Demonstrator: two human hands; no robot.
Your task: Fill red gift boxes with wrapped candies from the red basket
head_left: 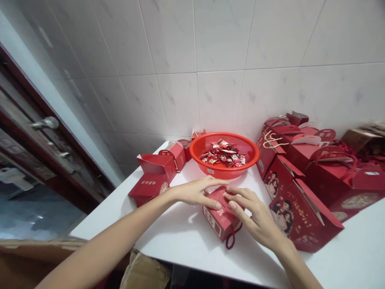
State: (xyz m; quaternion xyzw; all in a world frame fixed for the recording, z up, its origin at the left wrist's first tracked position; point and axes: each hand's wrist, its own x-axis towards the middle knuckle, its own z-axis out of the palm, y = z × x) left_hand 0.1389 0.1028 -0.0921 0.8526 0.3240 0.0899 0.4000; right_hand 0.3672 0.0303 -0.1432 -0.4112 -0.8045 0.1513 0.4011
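Observation:
A small red gift box (pixel 224 214) with gold print and a dark red cord loop (pixel 231 237) lies on the white table between my hands. My left hand (pixel 201 190) holds it from the left, thumb pressed on its top face and fingers reaching over the far end. From the right, my right hand (pixel 251 206) grips the same box, its bent fingertips on the top and the right edge. Part of that right side is hidden behind my fingers. Just beyond, a red-orange plastic basket (pixel 224 170) holds many small wrapped sweets (pixel 224 152).
Red boxes (pixel 150 186) stand at the table's left edge. Printed red gift boxes (pixel 297 214) crowd the right side, some with rope handles. A tiled wall (pixel 221 92) closes off the back. Cardboard (pixel 146 271) sits below the front edge; a door handle (pixel 46 123) is at left.

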